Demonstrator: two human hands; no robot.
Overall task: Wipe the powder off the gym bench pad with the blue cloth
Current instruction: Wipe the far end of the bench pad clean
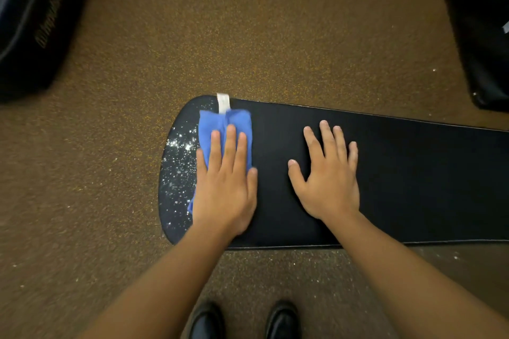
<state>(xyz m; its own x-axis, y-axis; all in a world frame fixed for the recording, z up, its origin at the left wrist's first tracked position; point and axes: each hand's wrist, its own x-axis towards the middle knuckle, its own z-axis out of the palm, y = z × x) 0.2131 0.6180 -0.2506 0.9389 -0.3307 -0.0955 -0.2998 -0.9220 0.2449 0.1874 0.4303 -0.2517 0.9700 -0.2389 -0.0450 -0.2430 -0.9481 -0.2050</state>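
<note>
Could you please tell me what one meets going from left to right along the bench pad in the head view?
Scattered powder on the bench pad's rounded end → blue cloth under the flat left hand → right hand, flat on the bare pad.

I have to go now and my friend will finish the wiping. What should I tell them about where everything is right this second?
Left hand: flat, fingers straight, pressing the blue cloth onto the bench pad near its rounded end.
Right hand: flat on the bare pad, holding nothing.
Done: the pad to the right of the cloth looks clean.
Left to do: white powder speckles the rounded end, just left of the cloth; wipe there next.
</note>
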